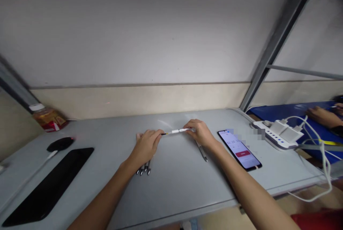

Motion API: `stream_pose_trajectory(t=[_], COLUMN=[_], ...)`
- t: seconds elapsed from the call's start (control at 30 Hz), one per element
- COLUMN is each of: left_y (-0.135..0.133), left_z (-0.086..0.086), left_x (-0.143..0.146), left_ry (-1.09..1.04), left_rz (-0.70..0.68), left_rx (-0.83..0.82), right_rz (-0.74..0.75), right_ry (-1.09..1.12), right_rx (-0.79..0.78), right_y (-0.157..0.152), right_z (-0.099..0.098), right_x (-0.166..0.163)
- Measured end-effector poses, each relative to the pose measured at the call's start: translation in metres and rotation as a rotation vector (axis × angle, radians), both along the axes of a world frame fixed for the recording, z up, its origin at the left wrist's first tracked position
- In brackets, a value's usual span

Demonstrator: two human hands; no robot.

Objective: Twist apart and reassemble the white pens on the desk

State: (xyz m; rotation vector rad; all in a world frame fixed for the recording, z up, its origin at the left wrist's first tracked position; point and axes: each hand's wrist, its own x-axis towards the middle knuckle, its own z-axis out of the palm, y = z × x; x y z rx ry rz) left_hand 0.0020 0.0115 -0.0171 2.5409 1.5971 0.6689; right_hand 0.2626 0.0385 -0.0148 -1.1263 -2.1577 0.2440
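Left of the lit, black-edged rectangular smartphone (pixel 238 149), your left fingers (pixel 158 134) and right fingers (pixel 195 124) pinched the slim white plastic-looking pen-shaped stick (pixel 175 131) by its ends, where uneven pulling could jerk it loose onto the flat grey surface (pixel 174 172).

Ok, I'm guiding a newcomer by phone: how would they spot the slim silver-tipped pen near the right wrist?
On the flat grey desktop, find the person's bare right hand. Just below it in view, partly hidden, lies the slim silver-tipped pen. It's alone, unlike the silver-tipped cluster by the left hand.
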Motion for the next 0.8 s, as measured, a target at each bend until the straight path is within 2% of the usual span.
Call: stream_pose_trajectory(t=[0.23,0.37,0.53,0.63,0.8], left_y=[-0.003,-0.007,-0.007,-0.006,-0.006], left_z=[-0.002,0.001,0.009,0.013,0.014], left_x=[0.003,0.006,0.002,-0.001,0.0], left_ry=[-0.041,-0.018,0.033,0.039,0.005], left_rz=[-0.002,-0.031,-0.085,-0.123,-0.134], left_rx=[-0.035,-0.059,0.012,0.082,0.081], right_rz=[0.101,0.135,0.122,0.168,0.207], right_ry=[0.086,0.143,0.352,0.444,0.49], right_rx=[0.031,-0.016,-0.268,-0.435,-0.569], right_y=[-0.007,-0.012,-0.012,-0.012,-0.016], right_z=[0.001,-0.003,-0.01,-0.009,0.001], right_x=[-0.011,-0.02,-0.029,-0.032,-0.03])
